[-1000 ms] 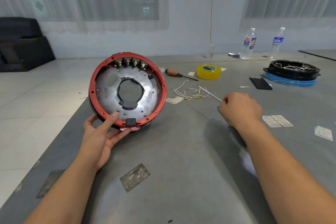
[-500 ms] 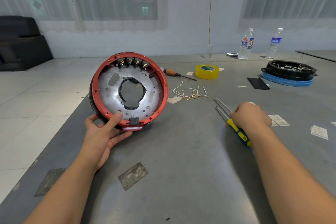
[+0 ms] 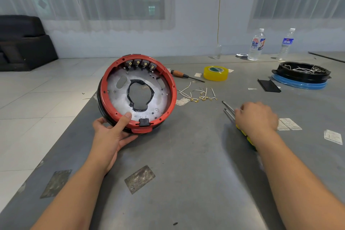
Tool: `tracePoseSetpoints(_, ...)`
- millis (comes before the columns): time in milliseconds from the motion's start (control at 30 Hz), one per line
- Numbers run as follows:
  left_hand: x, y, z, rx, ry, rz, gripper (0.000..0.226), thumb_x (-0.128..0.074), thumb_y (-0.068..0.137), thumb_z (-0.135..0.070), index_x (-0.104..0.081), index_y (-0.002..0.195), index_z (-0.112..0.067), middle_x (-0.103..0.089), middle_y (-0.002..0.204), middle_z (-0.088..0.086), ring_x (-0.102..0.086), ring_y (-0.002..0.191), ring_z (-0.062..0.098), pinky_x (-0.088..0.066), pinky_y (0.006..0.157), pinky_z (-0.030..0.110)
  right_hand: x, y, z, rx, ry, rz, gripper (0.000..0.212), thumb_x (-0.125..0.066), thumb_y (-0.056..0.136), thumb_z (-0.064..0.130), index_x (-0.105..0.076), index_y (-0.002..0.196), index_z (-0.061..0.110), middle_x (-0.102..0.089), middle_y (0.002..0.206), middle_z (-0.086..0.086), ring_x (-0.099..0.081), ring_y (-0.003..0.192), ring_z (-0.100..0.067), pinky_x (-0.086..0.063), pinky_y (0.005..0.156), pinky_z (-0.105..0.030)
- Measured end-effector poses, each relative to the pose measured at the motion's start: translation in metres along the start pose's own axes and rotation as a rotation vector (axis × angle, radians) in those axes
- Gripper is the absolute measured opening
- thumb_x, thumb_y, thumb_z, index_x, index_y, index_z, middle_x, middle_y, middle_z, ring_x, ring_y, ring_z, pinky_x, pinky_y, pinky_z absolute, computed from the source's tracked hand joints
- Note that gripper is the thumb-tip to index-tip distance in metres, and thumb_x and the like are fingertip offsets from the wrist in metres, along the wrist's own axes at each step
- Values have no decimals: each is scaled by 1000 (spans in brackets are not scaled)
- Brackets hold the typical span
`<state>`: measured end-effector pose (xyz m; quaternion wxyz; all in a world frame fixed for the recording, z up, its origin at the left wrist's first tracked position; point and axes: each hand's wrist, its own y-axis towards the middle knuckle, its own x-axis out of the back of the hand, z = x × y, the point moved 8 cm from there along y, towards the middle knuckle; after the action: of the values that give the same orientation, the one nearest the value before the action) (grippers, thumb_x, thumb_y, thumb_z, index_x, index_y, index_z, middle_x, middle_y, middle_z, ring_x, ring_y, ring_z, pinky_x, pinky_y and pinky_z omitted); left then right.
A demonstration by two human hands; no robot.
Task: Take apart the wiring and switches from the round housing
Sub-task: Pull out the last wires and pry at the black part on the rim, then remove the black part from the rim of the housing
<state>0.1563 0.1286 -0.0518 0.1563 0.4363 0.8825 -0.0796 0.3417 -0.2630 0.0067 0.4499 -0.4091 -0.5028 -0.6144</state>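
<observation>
The round housing [image 3: 104,87] has a red rim, a black outer shell and a silver metal plate with a taped centre hole. It stands tilted on the table edge. A row of small switches [image 3: 141,64] sits inside the top of the rim, and a black connector [image 3: 144,121] at the bottom. My left hand [image 3: 112,134] grips the lower rim, thumb on the red ring. My right hand [image 3: 255,117] lies curled over two screwdrivers [image 3: 228,110] with yellow-green handles on the table; its fingers are hidden. Loose white wires [image 3: 199,95] lie between housing and hand.
On the grey table [image 3: 186,155] are a wooden-handled screwdriver [image 3: 179,73], a yellow tape roll [image 3: 215,73], a black tray of wires [image 3: 300,73] on a blue ring, a black plate [image 3: 268,85], two water bottles [image 3: 256,45] and paper labels [image 3: 289,124]. The table edge runs diagonally at left.
My right hand drew a screwdriver back toward me and to the right, laying it beside a second one, and has stayed over them. The housing tipped slightly more upright in my left hand.
</observation>
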Motion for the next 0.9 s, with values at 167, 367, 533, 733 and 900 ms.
tracePoseSetpoints(167,-3,-6,-2,19,-24,-18,98,-90,65,-41,-30,140,-21,-66,129,20,-78,97,38,-66,76,45,19,-71,109,670,330,-181,42,-57,97,46,-65,130,22,-59,134,-3,-51,128,-27,-41,109,-43)
tracePoseSetpoints(367,-11,-17,4,60,-33,15,90,-90,70,-46,-34,136,-21,-79,106,16,-78,96,40,-66,74,46,15,-150,181,1068,406,-272,53,-58,93,56,-61,133,21,-60,133,5,-51,128,-15,-32,116,-38)
tracePoseSetpoints(533,-19,-23,7,102,-51,52,90,-90,71,-47,-36,138,-18,-79,106,16,-77,94,43,-66,71,47,16,-149,184,1019,429,-370,45,-59,94,55,-66,123,21,-68,110,8,-60,109,-13,-33,114,-39)
tracePoseSetpoints(733,-24,-26,8,87,51,88,83,-89,69,-51,-38,127,-22,-80,101,14,-78,91,39,-66,71,46,16,-155,184,1049,366,-361,44,-54,96,55,-68,122,22,-69,97,8,-62,94,-17,-40,98,-38)
tracePoseSetpoints(900,-14,-21,3,52,109,74,81,-81,68,-63,-46,127,-21,-81,92,1,-78,85,43,-65,67,49,32,-156,179,1087,350,-400,56,-43,99,64,-67,129,23,-72,104,9,-64,100,-15,-41,98,-38)
